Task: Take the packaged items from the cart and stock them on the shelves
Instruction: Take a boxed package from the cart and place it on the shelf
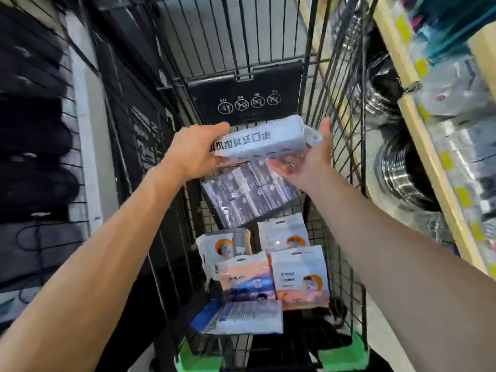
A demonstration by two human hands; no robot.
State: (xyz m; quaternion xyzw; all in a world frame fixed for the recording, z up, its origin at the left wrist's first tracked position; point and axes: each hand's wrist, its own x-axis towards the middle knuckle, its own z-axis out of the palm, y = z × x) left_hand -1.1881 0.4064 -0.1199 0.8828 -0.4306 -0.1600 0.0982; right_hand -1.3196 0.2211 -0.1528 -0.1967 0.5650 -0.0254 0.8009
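Left grip (197, 151) around pale package (264, 139), right palm (308, 159) beneath.

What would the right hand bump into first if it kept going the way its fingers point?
Probably the cart's wire side wall. The right hand lies open, palm up, under the end of the white pack, with its fingers pointing up and ahead toward that mesh. How far off the mesh is cannot be judged here.

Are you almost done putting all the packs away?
Not yet. The left hand grips a white pack above the cart; the right hand is open beside it. Several mask packs and a clear-wrapped bundle wait inside. Finished shelving isn't clearly visible.
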